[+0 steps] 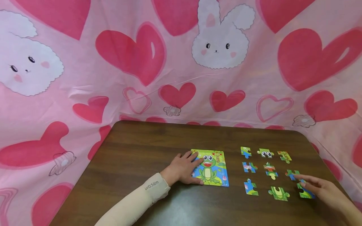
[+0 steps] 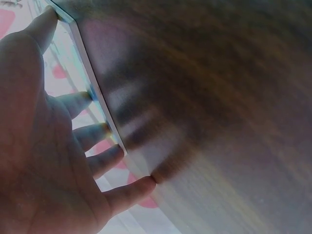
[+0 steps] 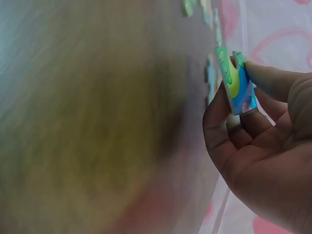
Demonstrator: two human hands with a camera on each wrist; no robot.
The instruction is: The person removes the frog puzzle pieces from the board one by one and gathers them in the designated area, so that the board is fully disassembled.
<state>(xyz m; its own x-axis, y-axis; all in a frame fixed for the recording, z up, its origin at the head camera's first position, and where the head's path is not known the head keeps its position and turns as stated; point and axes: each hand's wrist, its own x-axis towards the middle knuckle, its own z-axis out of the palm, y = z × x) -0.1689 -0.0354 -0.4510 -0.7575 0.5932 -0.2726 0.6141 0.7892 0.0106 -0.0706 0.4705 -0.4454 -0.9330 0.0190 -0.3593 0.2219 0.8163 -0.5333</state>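
Observation:
My left hand (image 1: 182, 168) lies with spread fingers over the left side of a square frog picture board (image 1: 220, 164). In the left wrist view, fingertips (image 2: 109, 127) touch the board's edge (image 2: 90, 68), and the little finger reaches down to the table. At the right, my right hand (image 1: 325, 190) pinches a green, yellow and blue jigsaw piece (image 1: 304, 192) between thumb and fingers. The right wrist view shows this jigsaw piece (image 3: 236, 80) tilted on edge, with the thumb on one side. Just beyond the fingertips is a blue-green jigsaw piece (image 1: 291, 174).
Other jigsaw pieces lie apart in rough rows, including one with eyes (image 1: 266, 153), one with a red mouth (image 1: 270, 171) and a green body piece (image 1: 279, 193). The brown wooden table (image 1: 135, 150) backs onto a pink heart-and-rabbit cloth (image 1: 175, 72).

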